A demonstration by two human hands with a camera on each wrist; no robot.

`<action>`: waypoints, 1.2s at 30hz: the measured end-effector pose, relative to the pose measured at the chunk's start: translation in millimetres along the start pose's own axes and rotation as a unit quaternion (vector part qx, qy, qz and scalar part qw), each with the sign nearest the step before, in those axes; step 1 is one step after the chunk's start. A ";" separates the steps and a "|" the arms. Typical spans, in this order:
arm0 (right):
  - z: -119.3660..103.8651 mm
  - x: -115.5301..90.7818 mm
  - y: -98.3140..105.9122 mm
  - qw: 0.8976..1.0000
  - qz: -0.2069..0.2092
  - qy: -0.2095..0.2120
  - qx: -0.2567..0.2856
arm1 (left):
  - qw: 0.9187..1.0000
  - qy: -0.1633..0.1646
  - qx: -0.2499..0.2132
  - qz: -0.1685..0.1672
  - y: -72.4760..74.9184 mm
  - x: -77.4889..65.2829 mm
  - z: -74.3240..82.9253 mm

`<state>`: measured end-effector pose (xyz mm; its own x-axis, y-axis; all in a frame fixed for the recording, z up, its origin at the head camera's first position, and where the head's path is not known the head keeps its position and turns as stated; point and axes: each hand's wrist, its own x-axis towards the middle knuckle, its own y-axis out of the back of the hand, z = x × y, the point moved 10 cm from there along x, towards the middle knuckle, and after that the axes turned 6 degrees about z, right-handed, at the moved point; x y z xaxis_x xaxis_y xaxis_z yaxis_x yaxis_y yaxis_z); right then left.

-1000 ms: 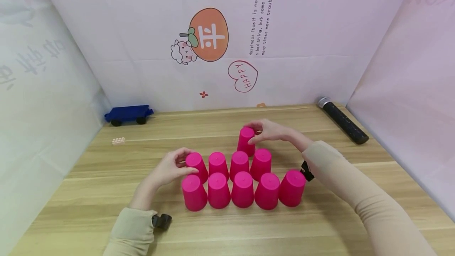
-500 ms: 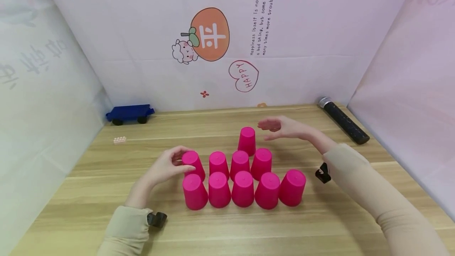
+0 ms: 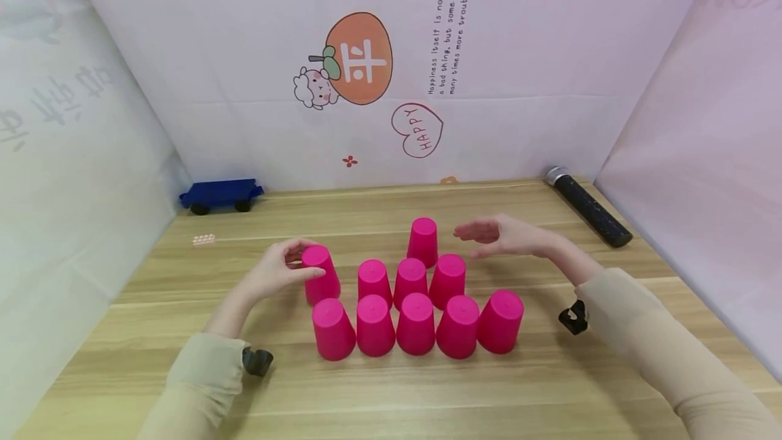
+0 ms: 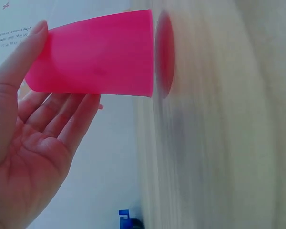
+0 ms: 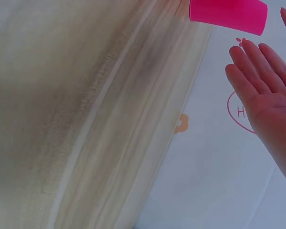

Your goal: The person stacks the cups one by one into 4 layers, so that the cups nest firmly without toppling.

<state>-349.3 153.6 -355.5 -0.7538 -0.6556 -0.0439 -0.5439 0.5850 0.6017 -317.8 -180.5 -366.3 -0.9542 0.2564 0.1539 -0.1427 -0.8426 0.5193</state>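
Note:
My left hand (image 3: 275, 273) grips an upside-down pink plastic cup (image 3: 322, 284) between thumb and fingers, left of the others. In the left wrist view a narrow gap parts that cup's rim from the table, where its reflection shows. Several like cups form a front row (image 3: 416, 326), mouths down. Behind it stand three more cups (image 3: 411, 284) side by side, and farther back a single cup (image 3: 423, 243). To the right of that lone cup, my right hand (image 3: 512, 236) hovers with fingers extended, touching nothing; the right wrist view shows its bare palm (image 5: 281, 109).
A blue toy wagon (image 3: 221, 196) stands at the back left, with a small pale studded piece (image 3: 204, 240) in front of it. At the back right lies a black microphone (image 3: 589, 209). Printed cloth walls (image 3: 256, 121) enclose the wooden table (image 3: 391, 392) behind and at both sides.
My right hand let go of the back cup and moved away to the right. My left hand has shifted its cup left and away from me, apart from the middle row.

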 end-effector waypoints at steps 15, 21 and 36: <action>-5.3 -10.0 -27.2 0.998 -0.029 0.035 0.034 | 0.998 0.024 0.020 0.054 5.1 31.4 -7.2; -2.7 -10.5 -29.9 0.998 -0.026 0.032 0.055 | 0.998 0.027 0.007 0.057 -2.0 42.3 -7.9; -7.7 -8.3 -40.7 0.997 -0.031 0.021 0.071 | 1.000 -0.006 -0.002 0.012 -35.7 69.1 9.1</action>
<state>-318.1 131.5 -373.5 -0.7028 -0.7102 -0.0416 -0.6373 0.6025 0.4803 -376.3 -128.4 -366.7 -0.9542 0.2417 0.1763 -0.1207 -0.8502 0.5125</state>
